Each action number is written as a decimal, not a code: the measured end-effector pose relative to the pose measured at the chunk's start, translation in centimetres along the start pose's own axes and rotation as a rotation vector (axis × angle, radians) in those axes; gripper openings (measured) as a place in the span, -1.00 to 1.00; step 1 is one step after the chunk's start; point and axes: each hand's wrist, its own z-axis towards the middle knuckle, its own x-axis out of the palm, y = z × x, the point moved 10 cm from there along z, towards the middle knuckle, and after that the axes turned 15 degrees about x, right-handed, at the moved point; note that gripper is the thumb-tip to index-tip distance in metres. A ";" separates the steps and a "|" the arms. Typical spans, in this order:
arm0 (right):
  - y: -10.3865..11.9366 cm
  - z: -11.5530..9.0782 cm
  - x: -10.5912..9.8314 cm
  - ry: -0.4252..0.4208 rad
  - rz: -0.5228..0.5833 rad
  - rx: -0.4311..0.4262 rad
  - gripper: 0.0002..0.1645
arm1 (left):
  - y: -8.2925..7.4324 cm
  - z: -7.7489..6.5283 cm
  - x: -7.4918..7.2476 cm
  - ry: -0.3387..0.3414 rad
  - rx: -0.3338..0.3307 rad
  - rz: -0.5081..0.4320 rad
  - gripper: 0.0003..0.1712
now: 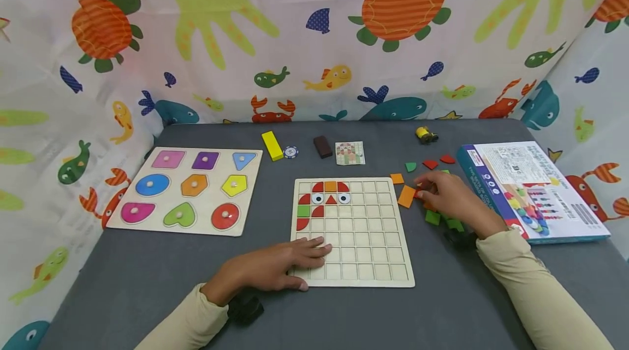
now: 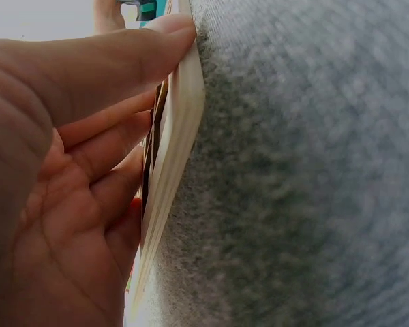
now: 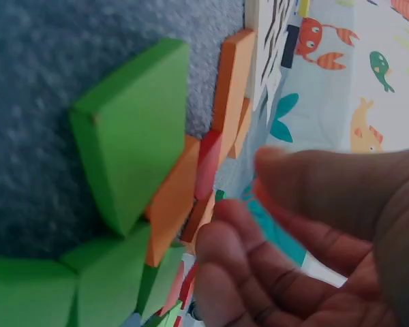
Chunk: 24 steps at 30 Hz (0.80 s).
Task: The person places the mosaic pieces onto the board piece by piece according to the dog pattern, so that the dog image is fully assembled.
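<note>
My left hand [image 1: 275,265] rests on the lower left corner of a wooden grid board [image 1: 365,241], fingers fairly straight; its thumb [image 2: 140,58] lies at the board's edge in the left wrist view. Red, orange, green and eye-patterned tiles [image 1: 331,199] fill several upper left cells. Beyond the board's right side, my right hand [image 1: 452,197] hovers over loose tiles, fingers bent and thumb apart, with nothing visible between them in the right wrist view. Close to it lie an orange tile [image 1: 407,196], a green tile [image 3: 136,129] and a red tile [image 3: 208,163]. My palm hides some tiles.
A shape puzzle [image 1: 179,231] lies at the left. Along the back are a yellow block [image 1: 272,146], a poker chip [image 1: 291,152], a dark brown block [image 1: 322,147], a small picture card [image 1: 350,153] and a toy vehicle [image 1: 426,135]. A box [image 1: 540,191] stands beyond my right hand.
</note>
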 end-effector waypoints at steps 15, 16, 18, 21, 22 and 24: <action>0.5 0.5 1.6 0.027 -0.136 -0.017 -0.67 | 0.2 0.2 0.3 0.025 0.021 0.005 -0.29; 0.7 0.5 1.7 0.039 -0.144 -0.019 -0.64 | 0.1 0.1 0.2 0.023 0.018 0.003 -0.29; 1.0 0.7 1.8 0.062 -0.147 -0.014 -0.61 | 0.1 0.1 0.2 0.018 0.009 -0.004 -0.29; 1.3 0.7 1.7 0.088 -0.143 -0.016 -0.61 | -0.1 -0.1 0.1 0.009 0.004 -0.015 -0.29; 1.5 0.7 1.7 0.091 -0.153 -0.029 -0.62 | -0.1 -0.1 0.0 0.006 0.004 -0.017 -0.29; 1.8 0.6 1.7 0.090 -0.173 -0.063 -0.63 | -0.1 -0.2 0.0 0.001 0.004 -0.021 -0.30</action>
